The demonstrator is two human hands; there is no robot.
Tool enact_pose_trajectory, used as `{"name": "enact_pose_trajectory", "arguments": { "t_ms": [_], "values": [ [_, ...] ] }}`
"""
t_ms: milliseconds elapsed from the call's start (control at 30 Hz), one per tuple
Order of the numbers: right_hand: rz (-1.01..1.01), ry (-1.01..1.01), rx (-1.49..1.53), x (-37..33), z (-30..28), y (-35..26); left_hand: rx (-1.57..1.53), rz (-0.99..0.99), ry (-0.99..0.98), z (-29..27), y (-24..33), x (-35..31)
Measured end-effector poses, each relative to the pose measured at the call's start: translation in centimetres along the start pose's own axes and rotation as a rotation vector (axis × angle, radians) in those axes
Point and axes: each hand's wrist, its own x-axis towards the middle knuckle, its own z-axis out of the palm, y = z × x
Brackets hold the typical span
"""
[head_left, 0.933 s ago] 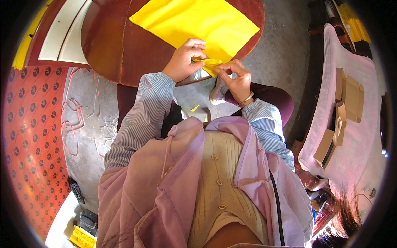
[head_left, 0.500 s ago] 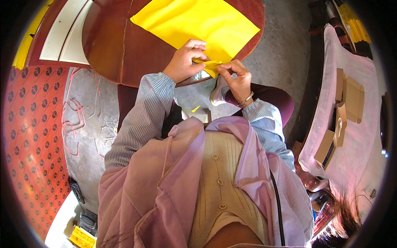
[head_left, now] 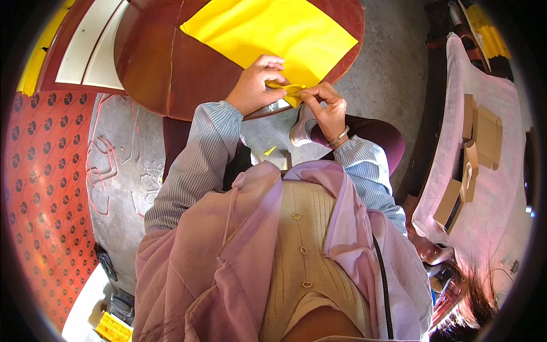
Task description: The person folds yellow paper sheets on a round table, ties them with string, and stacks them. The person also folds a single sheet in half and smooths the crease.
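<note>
Head view: barely shifted from a moment ago, the left hand (head_left: 254, 87) and right hand (head_left: 326, 106) are still pinching a small folded yellow paper (head_left: 289, 91) at upper centre, beside the larger yellow sheet (head_left: 273, 31).

Ahead: big yellow sheet (head_left: 273, 31) covers my bench's (head_left: 154, 62) far middle | Left: bare brown benchtop, open to my left hand (head_left: 254, 85) | Right: right hand (head_left: 325, 105) sits at the bench rim, grey floor (head_left: 387, 74) open beyond | Far right: pink-draped surface (head_left: 496, 188) with cardboard pieces (head_left: 481, 137), well apart
</note>
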Motion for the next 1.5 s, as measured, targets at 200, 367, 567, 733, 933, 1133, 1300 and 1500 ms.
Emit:
{"name": "enact_pose_trajectory", "arguments": {
  "t_ms": [200,367,567,733,933,1133,1300,1500],
  "values": [
    [0.035,-0.009,0.002,-0.1,0.0,-0.1,0.006,0.015,0.015,0.2,0.2,0.0],
    [0.11,-0.007,-0.054,0.0,0.0,-0.8,0.032,-0.009,0.021,0.4,0.3,-0.2],
    [-0.323,0.053,-0.514,-0.2,0.2,-1.8,0.062,-0.005,0.011,0.4,0.4,0.0],
    [-0.411,0.026,-0.604,0.8,0.3,-1.3,0.104,0.04,0.046,0.6,0.4,-0.1],
    [-0.547,-0.159,-0.62,3.3,-3.2,-0.6,0.117,0.038,0.207,3.9,1.1,-0.4],
    [-0.641,-0.382,-0.655,6.0,-6.7,0.5,0.161,-0.101,0.412,9.6,3.4,0.0],
    [-0.655,-0.439,-0.722,6.9,-7.0,1.0,0.264,-0.114,0.259,7.3,4.1,0.9],
    [-0.631,-0.43,-0.747,6.6,-7.1,0.9,0.418,0.014,-0.006,-5.4,1.3,1.3]
  ]
}}
